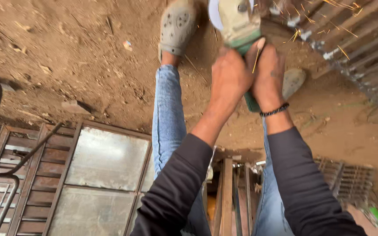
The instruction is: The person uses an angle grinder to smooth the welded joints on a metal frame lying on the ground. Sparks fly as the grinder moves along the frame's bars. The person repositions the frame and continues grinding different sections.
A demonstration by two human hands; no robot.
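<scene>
Dark sleeves [176,188] nearest the viewer; beyond them left hand [229,78] and right hand [268,78] side by side, each grip clenched on the green angle grinder [238,24], whose long axis runs ahead toward the sparking metal grille [355,48], upper right

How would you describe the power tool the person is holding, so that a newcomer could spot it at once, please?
Start at the slatted metal grille in the upper right, where orange sparks fly. Just left of its edge, above the person's blue-jeaned legs, the left hand and right hand clasp a green angle grinder. Its pale green body and round guard set it apart from the grey clog beside it.
</scene>
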